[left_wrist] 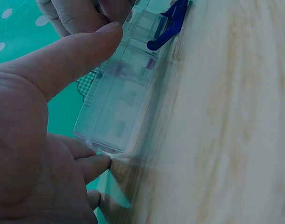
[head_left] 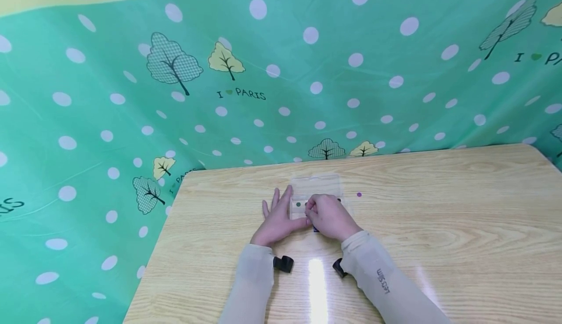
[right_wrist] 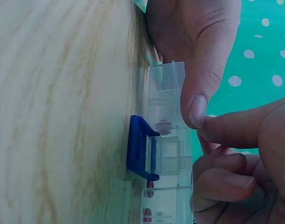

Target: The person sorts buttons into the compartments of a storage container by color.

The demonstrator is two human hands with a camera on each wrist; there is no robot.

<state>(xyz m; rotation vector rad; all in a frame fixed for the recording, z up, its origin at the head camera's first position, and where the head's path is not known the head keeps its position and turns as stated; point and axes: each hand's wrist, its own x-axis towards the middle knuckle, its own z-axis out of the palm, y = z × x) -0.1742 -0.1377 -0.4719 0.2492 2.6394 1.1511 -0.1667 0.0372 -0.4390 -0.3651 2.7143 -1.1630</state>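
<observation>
A clear plastic compartment box (head_left: pixel 293 214) lies on the table with its see-through lid (head_left: pixel 316 183) folded back. A blue latch (right_wrist: pixel 135 149) hangs off its front. One compartment shows a green round piece (head_left: pixel 298 204); reddish pieces (right_wrist: pixel 150 189) show through the front wall. My left hand (head_left: pixel 277 224) rests at the box's left end, fingers straight and spread, thumb stretched along the front edge. Over the box, my right hand (head_left: pixel 330 216) has curled fingers, index and thumb brought together beside the left thumb. I cannot tell whether the right fingertips pinch a small piece.
A small purple piece (head_left: pixel 359 194) lies on the wooden table (head_left: pixel 439 216) to the right of the box. Behind the table hangs a green dotted cloth (head_left: pixel 290 99). Black wrist mounts (head_left: pixel 284 264) stick out from both sleeves near the tabletop.
</observation>
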